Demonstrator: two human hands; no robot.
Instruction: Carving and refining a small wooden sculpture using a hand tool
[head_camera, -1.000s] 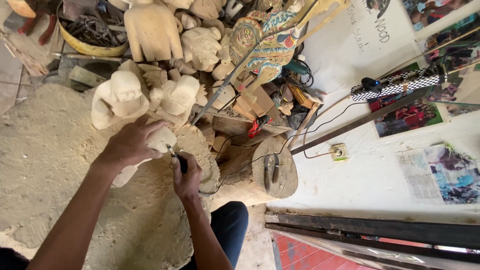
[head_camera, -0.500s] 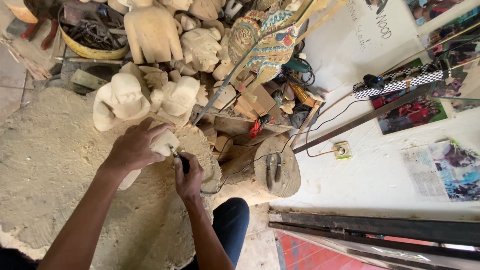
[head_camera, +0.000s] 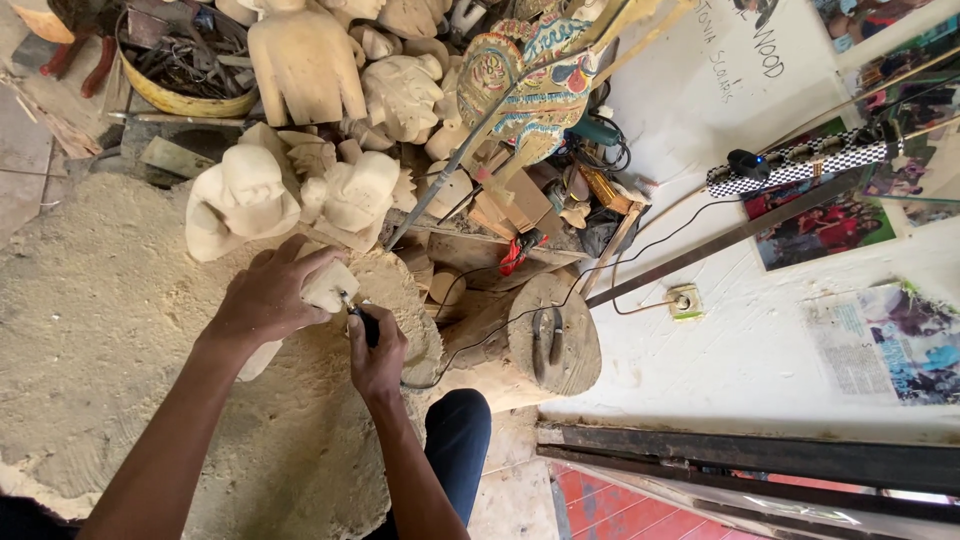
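Note:
My left hand (head_camera: 270, 300) grips a pale unfinished wooden carving (head_camera: 330, 288), whose lower end shows below my wrist. Just right of it, my right hand (head_camera: 376, 352) is closed around a small dark-handled carving tool (head_camera: 366, 324). The tool's tip touches the carving beside my left fingers. Both hands work over a mound of light sawdust (head_camera: 110, 340). A dark trouser leg (head_camera: 455, 445) shows below my right forearm.
Several pale carved figures (head_camera: 240, 195) stand just beyond my hands. A yellow basin of tools (head_camera: 185, 60) sits at the top left. A painted shadow puppet (head_camera: 530, 80), a round wooden block (head_camera: 555, 345), cables and a white wall with pictures lie right.
My hands stay on the carving and tool with only slight shifts. The view has drifted a little.

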